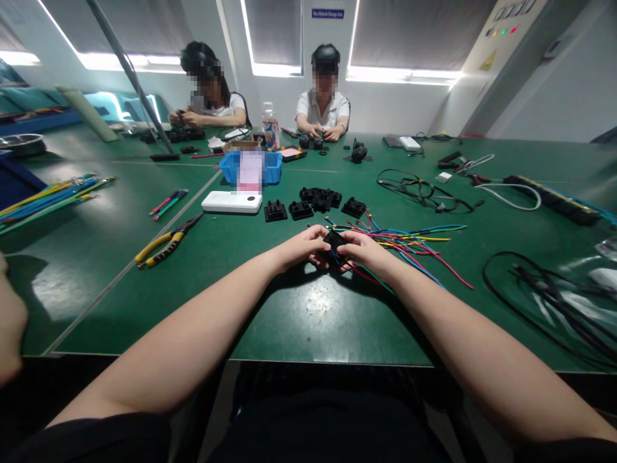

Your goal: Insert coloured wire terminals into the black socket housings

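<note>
Both my hands meet near the middle of the green table, round one small black plastic part (333,240). My left hand (311,247) grips it from the left, thumb on top. From the right, my right hand (360,249) pinches the same part. Red, blue and green wires show below the part; whether they are fixed in it I cannot tell. A loose bundle of coloured wires (409,239) spreads to the right, partly behind my right hand. Several similar black parts (322,199) lie just beyond my hands.
Yellow-handled pliers (168,244), a white power bank (232,202) and a blue tray (276,168) are on the left. Black cables (419,193) lie to the right. Two people (324,103) sit across the table (289,321); another person's arm (9,321) shows at the left edge.
</note>
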Motion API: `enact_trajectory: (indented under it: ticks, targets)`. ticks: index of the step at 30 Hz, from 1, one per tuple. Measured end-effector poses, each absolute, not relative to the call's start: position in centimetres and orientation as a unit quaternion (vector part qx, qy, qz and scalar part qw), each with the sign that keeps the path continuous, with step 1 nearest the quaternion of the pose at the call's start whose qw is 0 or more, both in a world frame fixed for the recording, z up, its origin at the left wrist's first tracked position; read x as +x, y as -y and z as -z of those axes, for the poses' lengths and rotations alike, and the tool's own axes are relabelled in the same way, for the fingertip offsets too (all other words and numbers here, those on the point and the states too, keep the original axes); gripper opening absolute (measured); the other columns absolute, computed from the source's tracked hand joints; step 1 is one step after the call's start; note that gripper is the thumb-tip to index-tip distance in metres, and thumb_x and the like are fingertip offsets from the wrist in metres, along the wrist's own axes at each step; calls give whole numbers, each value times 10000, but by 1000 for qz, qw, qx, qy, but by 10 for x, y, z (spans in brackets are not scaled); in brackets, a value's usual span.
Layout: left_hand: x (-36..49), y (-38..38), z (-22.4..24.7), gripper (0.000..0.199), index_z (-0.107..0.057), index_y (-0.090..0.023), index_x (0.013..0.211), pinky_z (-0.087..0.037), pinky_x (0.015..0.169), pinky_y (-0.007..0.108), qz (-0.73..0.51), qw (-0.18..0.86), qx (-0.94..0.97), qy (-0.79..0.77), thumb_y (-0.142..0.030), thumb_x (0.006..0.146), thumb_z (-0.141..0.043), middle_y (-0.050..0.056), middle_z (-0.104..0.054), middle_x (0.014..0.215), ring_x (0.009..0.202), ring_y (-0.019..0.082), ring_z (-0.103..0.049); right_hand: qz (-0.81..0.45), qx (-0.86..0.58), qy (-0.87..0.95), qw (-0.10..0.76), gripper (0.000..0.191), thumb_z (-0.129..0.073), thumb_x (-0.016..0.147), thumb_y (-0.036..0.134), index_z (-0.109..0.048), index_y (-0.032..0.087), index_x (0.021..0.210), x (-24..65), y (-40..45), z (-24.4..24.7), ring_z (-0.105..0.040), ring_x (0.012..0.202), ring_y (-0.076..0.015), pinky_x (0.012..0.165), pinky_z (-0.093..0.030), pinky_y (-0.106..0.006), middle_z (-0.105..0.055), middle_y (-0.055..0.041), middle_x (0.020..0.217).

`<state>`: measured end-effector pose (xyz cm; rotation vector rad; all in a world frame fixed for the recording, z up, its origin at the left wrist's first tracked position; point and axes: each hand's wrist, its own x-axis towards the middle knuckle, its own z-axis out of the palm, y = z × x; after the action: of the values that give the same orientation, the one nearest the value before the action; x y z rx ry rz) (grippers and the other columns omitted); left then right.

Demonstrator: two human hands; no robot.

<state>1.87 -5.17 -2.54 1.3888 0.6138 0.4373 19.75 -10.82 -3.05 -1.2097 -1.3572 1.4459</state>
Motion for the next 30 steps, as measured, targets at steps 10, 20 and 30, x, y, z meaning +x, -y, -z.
enact_trajectory:
  ticks: [10, 20, 30]
  targets:
    - [14, 52, 21, 468, -407, -223, 1155, -484, 508, 238, -187, 684, 656, -258, -262, 732, -605, 5, -610, 821, 540, 125, -619, -585, -455, 551, 384, 278, -629, 725, 295, -498, 191, 946, 199, 108, 32, -544, 469, -100, 449, -433, -220, -602, 42, 671]
    - [12, 49, 20, 430, -396, -230, 1148, -466, 518, 239, -193, 615, 720, -258, -296, 754, -555, -4, -579, 823, 544, 111, -581, -527, -453, 600, 396, 430, -681, 742, 300, -433, 239, 1088, 200, 108, 36, -604, 768, -128, 539, -483, -202, -604, 2, 991]
    - [4, 43, 21, 294, -519, -213, 997, -347, 623, 223, -219, 420, 835, -280, -298, 732, -612, -38, -560, 729, 650, 120, -489, -323, -500, 726, 344, 433, -715, 732, 362, -623, 249, 1140, 204, 115, 19, -595, 826, -180, 701, -470, -301, -633, -41, 1080]
